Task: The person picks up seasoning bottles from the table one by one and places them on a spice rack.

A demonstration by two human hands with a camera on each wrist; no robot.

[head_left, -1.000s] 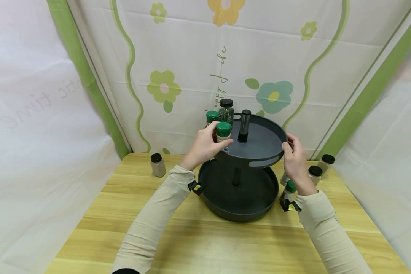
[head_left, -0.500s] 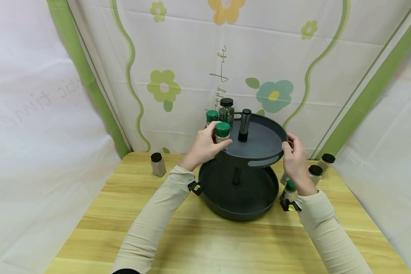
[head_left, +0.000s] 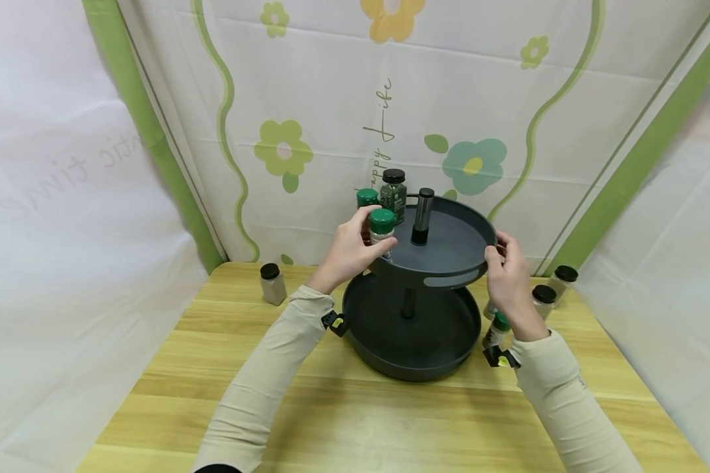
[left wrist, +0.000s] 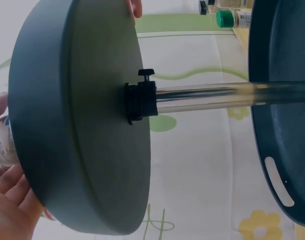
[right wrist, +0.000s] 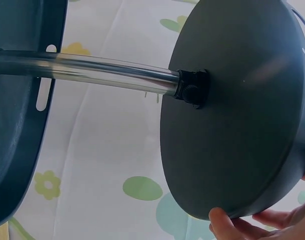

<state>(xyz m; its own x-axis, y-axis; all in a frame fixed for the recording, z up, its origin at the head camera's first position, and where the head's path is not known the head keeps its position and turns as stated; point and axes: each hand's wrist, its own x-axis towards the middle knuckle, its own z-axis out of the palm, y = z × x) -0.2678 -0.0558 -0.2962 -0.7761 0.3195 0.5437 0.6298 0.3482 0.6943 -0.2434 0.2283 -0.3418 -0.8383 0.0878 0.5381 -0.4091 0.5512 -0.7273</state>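
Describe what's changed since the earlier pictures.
The round dark-grey upper tray turned slightly clockwise, seen from above, with its clear black-capped jar. The left hand still grips the green-capped cylindrical jar, the right hand that tray's edge. The round dark-grey lower tray stayed put.

- In the left hand [head_left: 350, 253]: a held jar [head_left: 382, 223], green cap, whitish body.
- Behind that hand: a second jar [head_left: 367, 196], also green-capped, its body perhaps reddish, mostly hidden; next to it, a tall jar [head_left: 394, 200], black lid, dark green contents.
- Between the hands: upper tray [head_left: 455, 246], plain dark grey; pole [head_left: 423, 217], silver and black.
- Beside the right hand [head_left: 509, 279]: a small jar [head_left: 496, 330], green cap.
- Below both: counter [head_left: 213, 401], yellow wood grain.
- Beyond both: curtain [head_left: 331, 85], white with green wavy lines and orange, lime and teal flowers.
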